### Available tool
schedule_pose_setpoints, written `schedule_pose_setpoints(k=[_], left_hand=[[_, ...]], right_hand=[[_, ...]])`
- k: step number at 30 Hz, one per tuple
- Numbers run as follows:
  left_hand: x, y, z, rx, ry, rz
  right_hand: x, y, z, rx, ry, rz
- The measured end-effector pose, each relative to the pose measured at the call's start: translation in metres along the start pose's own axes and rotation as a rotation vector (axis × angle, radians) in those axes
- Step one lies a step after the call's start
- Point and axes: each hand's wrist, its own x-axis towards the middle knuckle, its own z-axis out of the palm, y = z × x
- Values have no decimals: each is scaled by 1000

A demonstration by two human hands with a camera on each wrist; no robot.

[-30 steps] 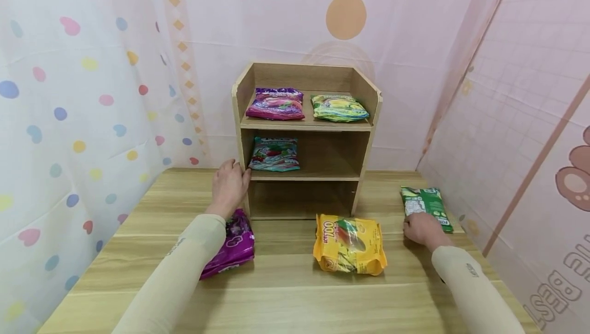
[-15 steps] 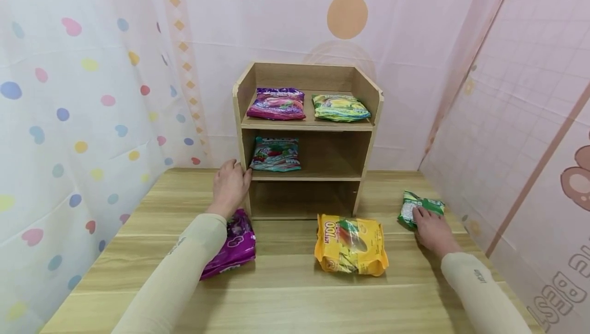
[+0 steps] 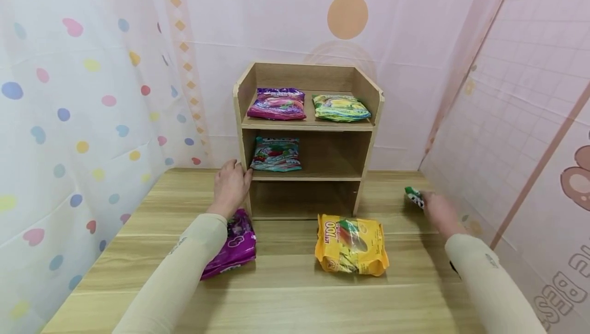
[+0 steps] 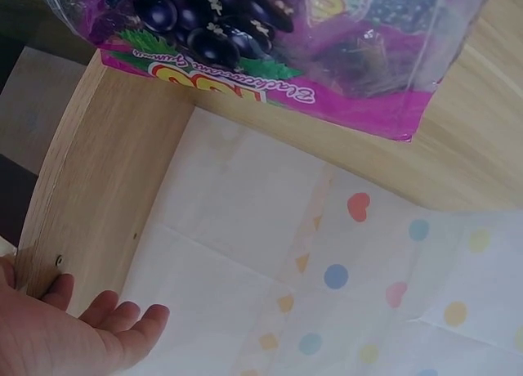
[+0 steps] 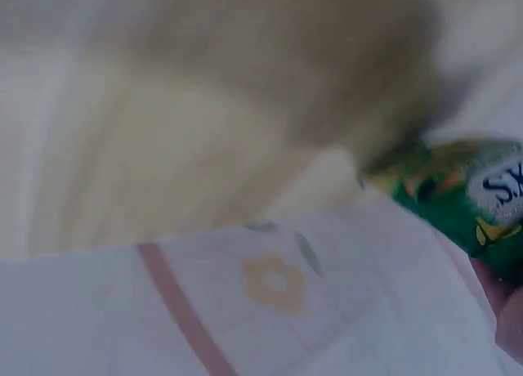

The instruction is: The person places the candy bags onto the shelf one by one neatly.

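My right hand (image 3: 442,212) grips a green candy bag (image 3: 415,197) at the right of the table and holds it tilted on edge. In the right wrist view the green bag shows at the right, with part of the hand (image 5: 508,319) under it. My left hand (image 3: 231,188) rests against the left side panel of a small wooden shelf (image 3: 306,126), fingers relaxed along its outside and one digit at the front edge. Partly beneath my left forearm lies a purple bag of blackcurrant gummies (image 3: 237,247). A yellow mango candy bag (image 3: 352,246) lies in front of the shelf.
The shelf's top level bears a purple-pink candy bag (image 3: 278,103) and a yellow-green candy bag (image 3: 341,107). A teal candy bag (image 3: 275,154) sits at the left of the middle level. Patterned curtains (image 3: 516,93) enclose the wooden table (image 3: 295,303).
The green bag, lying flat a second ago, is now tilted up in my right hand, which has moved slightly right and away from me. The left hand stays put.
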Motion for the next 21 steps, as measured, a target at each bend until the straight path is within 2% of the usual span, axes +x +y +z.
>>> schedule_pose_setpoints(k=[5, 7, 10, 13, 15, 17, 19, 21], left_hand=[[0, -2, 0, 3, -12, -1], [0, -3, 1, 3, -15, -2], [0, -2, 1, 4, -21, -1], [0, -2, 0, 4, -25, -1], [1, -2, 1, 4, -23, 0], [1, -2, 1, 7, -20, 1], [1, -2, 1, 10, -16, 4], [0, -1, 1, 12, -12, 6]], right_hand=[[23, 7, -34, 145, -56, 33], [28, 8, -46, 195, -109, 22], [31, 6, -57, 247, -235, 31], [31, 5, -59, 227, -317, 22], [29, 3, -55, 168, -294, 13], [26, 3, -50, 101, -221, 21], [22, 2, -43, 55, -149, 67], [15, 1, -39, 78, -123, 146]])
